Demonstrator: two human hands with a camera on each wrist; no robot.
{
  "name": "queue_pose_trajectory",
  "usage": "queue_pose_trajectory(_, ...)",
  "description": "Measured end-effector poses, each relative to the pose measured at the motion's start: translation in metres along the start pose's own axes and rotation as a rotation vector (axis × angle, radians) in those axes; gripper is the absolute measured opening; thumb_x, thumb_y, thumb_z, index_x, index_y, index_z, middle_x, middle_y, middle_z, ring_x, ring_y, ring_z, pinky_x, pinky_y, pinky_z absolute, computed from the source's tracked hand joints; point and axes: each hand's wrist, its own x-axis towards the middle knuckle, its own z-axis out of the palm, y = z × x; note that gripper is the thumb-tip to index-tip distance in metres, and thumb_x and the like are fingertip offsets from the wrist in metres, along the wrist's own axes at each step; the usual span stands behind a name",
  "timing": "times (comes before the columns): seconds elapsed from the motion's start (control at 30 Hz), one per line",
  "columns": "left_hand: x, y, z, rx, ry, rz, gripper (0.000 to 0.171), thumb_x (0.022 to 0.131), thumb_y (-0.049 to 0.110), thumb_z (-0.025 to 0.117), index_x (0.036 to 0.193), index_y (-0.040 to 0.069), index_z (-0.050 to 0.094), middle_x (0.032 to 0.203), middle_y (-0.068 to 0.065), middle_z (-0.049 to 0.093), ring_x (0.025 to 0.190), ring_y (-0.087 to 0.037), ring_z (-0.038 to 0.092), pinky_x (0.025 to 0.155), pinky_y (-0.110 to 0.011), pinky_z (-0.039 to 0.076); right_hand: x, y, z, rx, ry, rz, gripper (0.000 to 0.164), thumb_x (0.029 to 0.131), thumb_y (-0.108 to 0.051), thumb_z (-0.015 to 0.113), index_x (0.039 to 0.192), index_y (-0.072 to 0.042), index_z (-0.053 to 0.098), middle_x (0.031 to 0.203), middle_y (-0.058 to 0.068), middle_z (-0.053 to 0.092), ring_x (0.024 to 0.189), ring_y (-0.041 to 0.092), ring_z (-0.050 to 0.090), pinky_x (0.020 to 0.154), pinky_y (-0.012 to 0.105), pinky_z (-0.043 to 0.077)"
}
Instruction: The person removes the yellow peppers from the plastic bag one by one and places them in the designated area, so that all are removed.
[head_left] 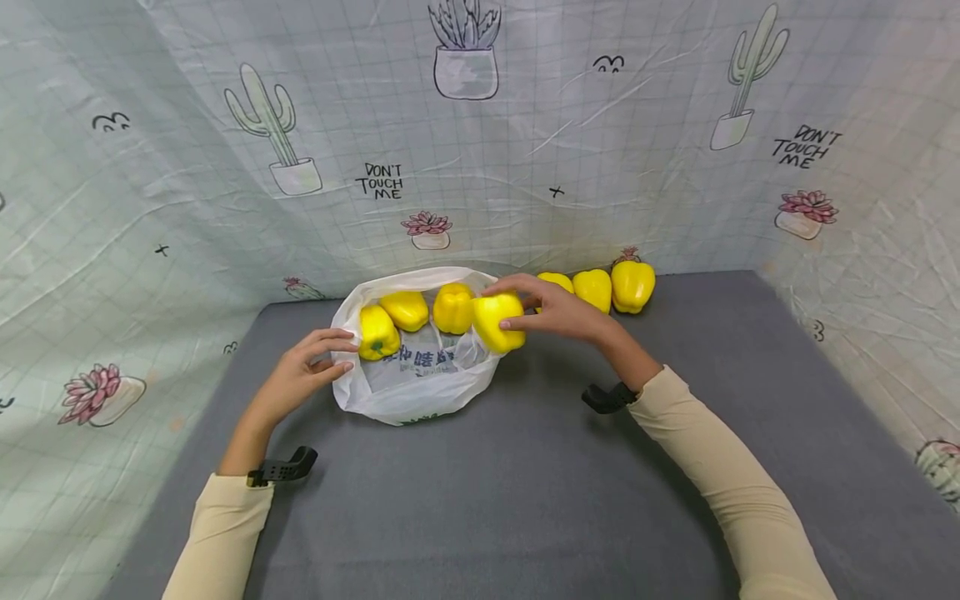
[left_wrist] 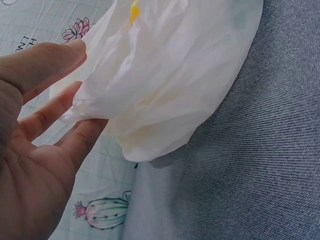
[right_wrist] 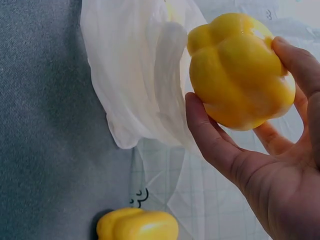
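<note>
A white plastic bag (head_left: 420, 404) lies with its mouth spread wide and several yellow bell peppers (head_left: 405, 311) inside. At its left rim is my left hand (head_left: 300, 375), holding the edge with the fingertips; in the left wrist view the thin plastic (left_wrist: 160, 75) hides some of those fingertips. My right hand (head_left: 551, 308) grips another yellow bell pepper (head_left: 497, 323) over the bag's right rim. Seen from the right wrist, thumb and fingers hold this pepper (right_wrist: 240, 70) by its sides, close beside the bag (right_wrist: 130, 75).
A short row of yellow bell peppers (head_left: 632, 287) sits at the table's back edge, right of the bag, one partly behind my right hand. Beneath everything is a dark grey cloth-covered table (head_left: 480, 500). A printed curtain (head_left: 525, 150) rises behind and along the sides.
</note>
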Motion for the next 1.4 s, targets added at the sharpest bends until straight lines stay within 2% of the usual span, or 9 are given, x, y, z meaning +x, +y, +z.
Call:
queue_pose_trajectory(0.1,-0.001,-0.001,0.0,0.001,-0.003,-0.001,0.032,0.096,0.014,0.072,0.127,0.006,0.069,0.143,-0.007,0.053,0.133,-0.024,0.046,0.098,-0.018,0.047,-0.002,0.001,-0.001,0.002,0.008,-0.003,0.051,0.095,-0.018,0.074,0.143,-0.018,0.058,0.146,0.002,0.05,0.118,0.024,0.053,0.096,0.052,0.049)
queue_pose_trajectory(0.2,-0.001,-0.003,0.0,-0.008,-0.002,-0.004,0.032,0.096,0.015,0.072,0.127,0.005,0.069,0.143,-0.007,0.053,0.133,-0.022,0.045,0.097,-0.014,0.045,-0.004,0.001,-0.003,-0.007,0.017,-0.006,0.05,0.094,-0.017,0.075,0.142,-0.017,0.059,0.144,0.002,0.052,0.117,0.023,0.052,0.093,0.048,0.049)
queue_pose_trajectory(0.33,-0.001,-0.005,0.0,-0.016,0.001,0.002,0.032,0.096,0.015,0.072,0.127,0.005,0.069,0.143,-0.006,0.053,0.131,-0.01,0.045,0.095,-0.009,0.043,-0.005,0.004,-0.004,-0.017,0.033,-0.006,0.05,0.094,-0.016,0.075,0.141,-0.017,0.06,0.142,0.002,0.054,0.118,0.023,0.051,0.094,0.046,0.049)
queue_pose_trajectory(0.5,-0.001,-0.006,0.0,-0.019,0.0,0.011,0.032,0.097,0.016,0.072,0.127,0.006,0.069,0.143,-0.004,0.053,0.128,0.001,0.043,0.094,-0.008,0.043,-0.009,0.007,-0.005,0.001,0.029,-0.004,0.049,0.094,-0.013,0.074,0.141,-0.015,0.06,0.142,0.004,0.054,0.118,0.025,0.05,0.097,0.053,0.046)
queue_pose_trajectory(0.77,0.0,-0.006,0.001,-0.028,0.014,0.03,0.03,0.096,0.012,0.072,0.125,0.004,0.07,0.142,-0.009,0.053,0.129,-0.008,0.045,0.093,-0.009,0.045,-0.013,0.008,-0.006,0.016,0.032,-0.015,0.05,0.094,-0.012,0.074,0.141,-0.013,0.06,0.14,0.005,0.055,0.119,0.024,0.05,0.099,0.054,0.046)
queue_pose_trajectory(0.93,0.0,-0.007,0.001,-0.031,0.013,0.026,0.03,0.096,0.012,0.072,0.125,0.006,0.07,0.142,-0.008,0.053,0.128,-0.003,0.045,0.093,-0.01,0.045,-0.017,0.009,-0.008,0.006,0.037,-0.018,0.049,0.094,-0.012,0.074,0.141,-0.013,0.06,0.139,0.005,0.056,0.122,0.023,0.05,0.103,0.05,0.045)
queue_pose_trajectory(1.1,-0.001,-0.006,0.001,-0.036,0.017,0.023,0.03,0.096,0.012,0.072,0.125,0.007,0.07,0.143,-0.007,0.053,0.127,0.0,0.044,0.093,-0.009,0.045,-0.02,0.01,-0.009,0.01,0.035,-0.008,0.049,0.094,-0.014,0.074,0.141,-0.014,0.06,0.139,0.004,0.056,0.121,0.023,0.051,0.102,0.053,0.045)
queue_pose_trajectory(1.4,-0.001,-0.004,0.0,-0.027,0.017,0.035,0.03,0.096,0.011,0.072,0.125,0.006,0.071,0.142,-0.009,0.054,0.127,-0.002,0.044,0.093,-0.008,0.044,-0.024,0.013,-0.009,0.023,0.042,0.007,0.05,0.094,-0.013,0.075,0.141,-0.014,0.059,0.139,0.005,0.054,0.12,0.025,0.052,0.101,0.052,0.047)
